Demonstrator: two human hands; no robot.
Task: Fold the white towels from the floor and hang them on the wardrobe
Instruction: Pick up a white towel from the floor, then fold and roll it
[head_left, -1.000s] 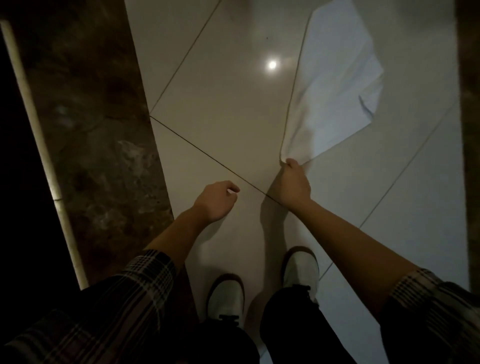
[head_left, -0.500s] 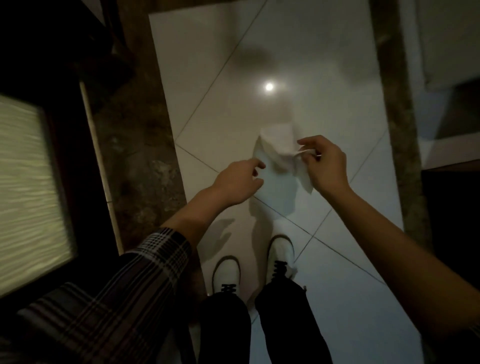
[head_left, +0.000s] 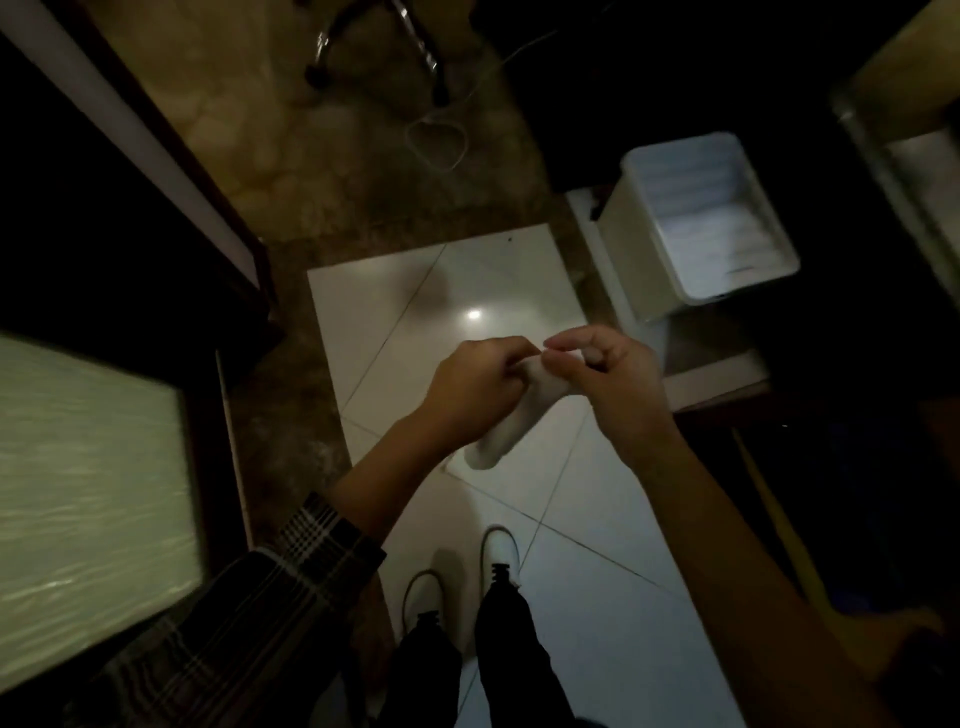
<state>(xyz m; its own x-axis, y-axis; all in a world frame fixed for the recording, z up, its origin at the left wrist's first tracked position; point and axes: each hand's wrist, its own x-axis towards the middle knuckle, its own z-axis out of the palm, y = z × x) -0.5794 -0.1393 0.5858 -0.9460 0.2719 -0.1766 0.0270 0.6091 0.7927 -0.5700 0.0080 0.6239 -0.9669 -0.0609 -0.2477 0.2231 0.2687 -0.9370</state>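
A white towel (head_left: 511, 421) hangs bunched in the air between my two hands, above the pale floor tiles. My left hand (head_left: 475, 387) grips its upper part with curled fingers. My right hand (head_left: 605, 374) pinches the top edge just to the right of the left one. The lower end of the cloth droops toward my left wrist. No wardrobe is clearly recognisable in this dim view.
A white open bin (head_left: 701, 218) stands at the upper right on a low ledge. Chair legs with castors (head_left: 374, 47) and a loose cable (head_left: 436, 140) lie ahead on dark marble. A frosted glass panel (head_left: 88, 499) fills the left. My white shoes (head_left: 462, 577) stand below.
The towel came up off the floor, where my right hand held one corner. My left hand closed in and took hold of it. The view swung forward, showing the bin and chair.
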